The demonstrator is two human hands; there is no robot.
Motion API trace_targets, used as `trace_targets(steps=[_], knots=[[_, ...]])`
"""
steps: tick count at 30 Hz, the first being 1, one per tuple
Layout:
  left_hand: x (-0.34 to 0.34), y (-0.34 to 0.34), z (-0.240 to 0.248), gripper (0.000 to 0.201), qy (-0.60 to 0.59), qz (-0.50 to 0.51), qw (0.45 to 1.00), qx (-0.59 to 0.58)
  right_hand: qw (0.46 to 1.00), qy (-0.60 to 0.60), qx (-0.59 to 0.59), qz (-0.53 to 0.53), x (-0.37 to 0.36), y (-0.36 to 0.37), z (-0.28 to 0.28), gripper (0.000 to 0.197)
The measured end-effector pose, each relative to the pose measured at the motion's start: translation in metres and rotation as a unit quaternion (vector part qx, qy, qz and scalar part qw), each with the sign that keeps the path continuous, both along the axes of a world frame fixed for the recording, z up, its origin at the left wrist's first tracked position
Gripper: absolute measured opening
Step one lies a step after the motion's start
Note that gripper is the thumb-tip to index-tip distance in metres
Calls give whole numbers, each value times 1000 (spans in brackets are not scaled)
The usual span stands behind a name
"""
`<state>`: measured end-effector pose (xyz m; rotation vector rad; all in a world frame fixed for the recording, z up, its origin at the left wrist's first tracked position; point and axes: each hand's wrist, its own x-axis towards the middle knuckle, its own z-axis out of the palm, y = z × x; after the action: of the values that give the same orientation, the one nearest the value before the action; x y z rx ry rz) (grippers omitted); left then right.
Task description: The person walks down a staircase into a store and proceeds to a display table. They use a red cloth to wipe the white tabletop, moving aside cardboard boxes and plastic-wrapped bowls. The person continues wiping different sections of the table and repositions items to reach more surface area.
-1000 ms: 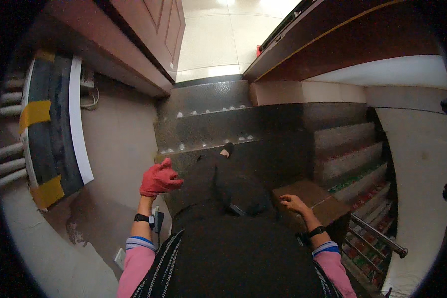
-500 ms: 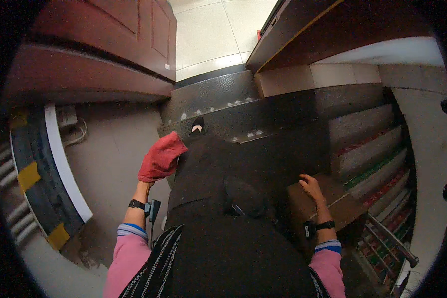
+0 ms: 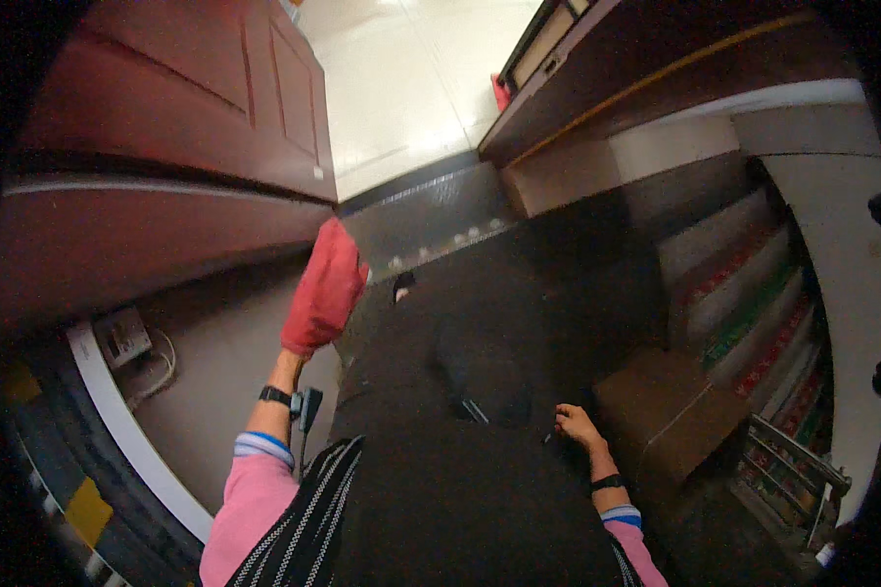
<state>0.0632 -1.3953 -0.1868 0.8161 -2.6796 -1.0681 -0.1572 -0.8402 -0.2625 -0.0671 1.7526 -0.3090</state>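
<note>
A red cloth covering (image 3: 325, 284) hides my left hand (image 3: 321, 303) down to the wrist, so its fingers do not show. That hand is raised over the left side, close to the dark red door. My right hand (image 3: 578, 425) is low beside my dark apron (image 3: 431, 489), its fingers curled. By its fingertips is a small thin pale bit that I cannot make out. Below and right of that hand stands a brown box (image 3: 666, 411).
Ahead, a metal-edged step (image 3: 431, 220) leads to a pale tiled floor (image 3: 401, 78) between a dark red door (image 3: 176, 88) and a dark panel (image 3: 656, 68). Stairs with red and green strips (image 3: 744, 284) and a metal rack (image 3: 793, 470) are at right. A white box with a cable (image 3: 122, 338) is at left.
The doorway and step have come nearer and the view has turned somewhat. My left hand has risen toward the door. My right hand has drawn in toward my body, its fingers more curled.
</note>
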Motion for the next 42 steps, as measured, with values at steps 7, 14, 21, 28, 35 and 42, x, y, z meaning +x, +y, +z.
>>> trace_targets(steps=[7, 14, 21, 28, 35, 42], knots=[[49, -32, -61, 28, 7, 162, 920, 356, 983, 121, -108, -81, -85, -78, 22, 37], [-42, -53, -28, 28, -298, -137, 941, -81, 981, 93, -132, -110, -185, -139, -9, 36], [-87, -48, 18, 33, -40, -112, 981, -156, 910, 241, -296, -159, -270, -238, 15, 42], [-107, -93, -31, 20, -93, -180, 976, 83, 758, 399, -497, -138, -352, -325, 15, 58], [-161, -144, -47, 43, -189, -213, 945, -161, 755, 395, -479, -213, -360, -392, 29, 70], [-171, -225, -125, 27, -50, -153, 982, -102, 718, 498, -410, -260, -355, -416, -7, 64]])
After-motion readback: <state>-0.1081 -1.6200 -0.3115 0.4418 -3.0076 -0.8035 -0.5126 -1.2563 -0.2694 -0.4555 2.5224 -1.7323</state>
